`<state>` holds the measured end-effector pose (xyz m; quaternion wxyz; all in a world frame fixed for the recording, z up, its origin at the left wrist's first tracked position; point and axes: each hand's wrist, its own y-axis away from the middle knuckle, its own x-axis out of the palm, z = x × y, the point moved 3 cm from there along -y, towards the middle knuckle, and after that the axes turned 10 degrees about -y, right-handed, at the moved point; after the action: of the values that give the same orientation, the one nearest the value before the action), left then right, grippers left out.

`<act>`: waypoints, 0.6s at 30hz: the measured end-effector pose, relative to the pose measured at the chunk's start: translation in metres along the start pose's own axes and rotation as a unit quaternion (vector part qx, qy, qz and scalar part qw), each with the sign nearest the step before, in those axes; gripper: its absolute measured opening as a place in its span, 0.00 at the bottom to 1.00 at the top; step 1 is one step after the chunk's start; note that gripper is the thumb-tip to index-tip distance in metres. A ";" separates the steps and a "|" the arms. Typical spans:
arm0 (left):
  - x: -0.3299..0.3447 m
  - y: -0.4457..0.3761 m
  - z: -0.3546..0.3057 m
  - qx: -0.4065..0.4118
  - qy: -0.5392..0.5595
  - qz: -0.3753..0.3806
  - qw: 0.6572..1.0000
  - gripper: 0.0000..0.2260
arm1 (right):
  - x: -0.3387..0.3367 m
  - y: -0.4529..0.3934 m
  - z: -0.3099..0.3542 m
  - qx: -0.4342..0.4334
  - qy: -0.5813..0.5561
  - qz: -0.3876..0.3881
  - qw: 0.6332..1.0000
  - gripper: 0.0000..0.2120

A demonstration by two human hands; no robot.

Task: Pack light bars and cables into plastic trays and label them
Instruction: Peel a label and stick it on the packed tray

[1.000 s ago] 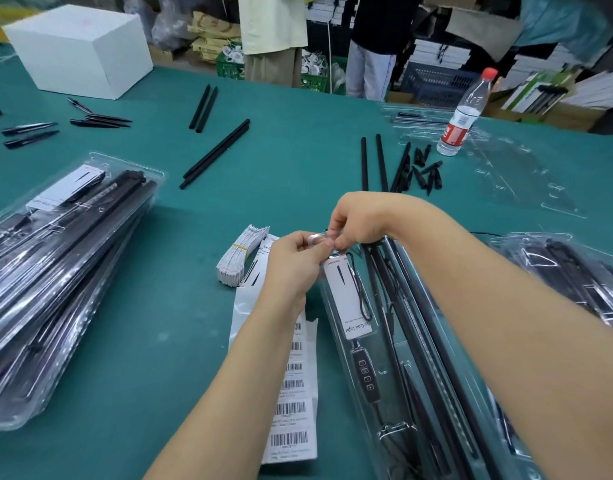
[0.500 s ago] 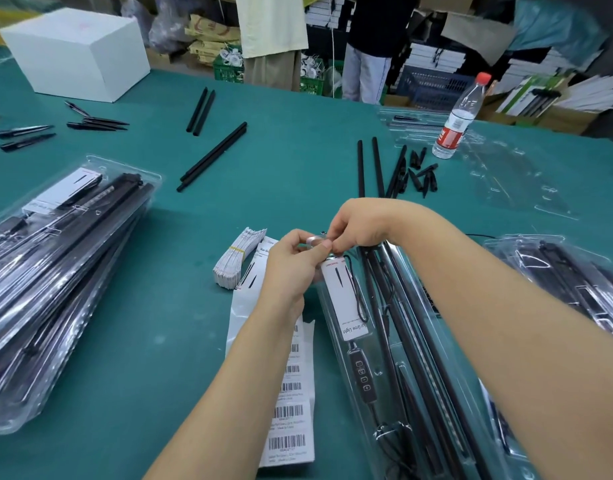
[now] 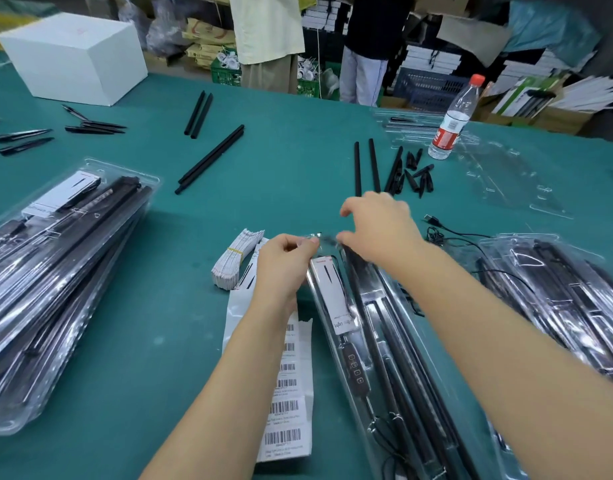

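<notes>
1. Far left on the green table [image 3: 159,306] lies a stack of packed trays [image 3: 55,271], clear clamshells already filled with black light bars and each showing a white card. Judging by that pile, the job is well along and this is one more unit of a repeated cycle.
2. Left of centre sit a banded bundle of white cards [image 3: 233,259] and a barcode label sheet [image 3: 287,393], partly under the left forearm. The sheet is close at hand, which suggests labelling comes right after the tray is closed.
3. The left hand [image 3: 284,263] is curled, its thumb and fingertips pinching the top edge of the clear plastic tray [image 3: 378,341] in front of the person. The exact contact is blurred.
4. That tray runs from the hands down toward the lower right and holds black light bars [image 3: 402,358], a cable with an inline controller [image 3: 355,367] and a white product card [image 3: 336,299]. The step in hand looks like seating or snapping shut the tray's top end.
5. The right hand [image 3: 378,226] hovers over the same top edge, fingers bent and loosely spread; whether it grips the plastic I cannot tell through the motion blur.
6. Next move, as I judge it: press the edge fully closed, then peel a barcode label and stick it on.
7. A second filled tray [image 3: 568,299] lies at the right.
</notes>
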<state>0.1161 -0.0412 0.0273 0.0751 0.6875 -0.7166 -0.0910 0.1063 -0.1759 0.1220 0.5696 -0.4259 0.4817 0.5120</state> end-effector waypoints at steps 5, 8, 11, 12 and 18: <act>-0.007 -0.001 -0.004 -0.012 0.016 -0.023 1.000 0.08 | 0.023 0.085 0.005 0.060 -0.048 0.057 0.995 0.41; -0.006 0.000 -0.007 -0.010 0.026 -0.015 1.000 0.07 | 0.043 0.132 0.013 0.066 -0.037 0.158 0.984 0.52; -0.004 0.003 -0.013 -0.011 0.041 0.009 0.999 0.10 | 0.050 0.146 0.017 0.044 -0.021 0.120 0.992 0.45; -0.001 0.006 -0.016 -0.014 0.074 0.032 0.997 0.11 | 0.047 0.145 0.015 0.041 -0.022 0.085 0.995 0.39; 0.007 0.015 -0.027 0.042 0.106 0.058 0.992 0.07 | 0.002 0.117 -0.025 0.064 -0.330 -0.023 0.942 0.15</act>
<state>0.1072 -0.0482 0.0569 0.1268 0.6529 -0.7465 0.0174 -0.0124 -0.1871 0.1169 0.7342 -0.2063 0.2890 0.5787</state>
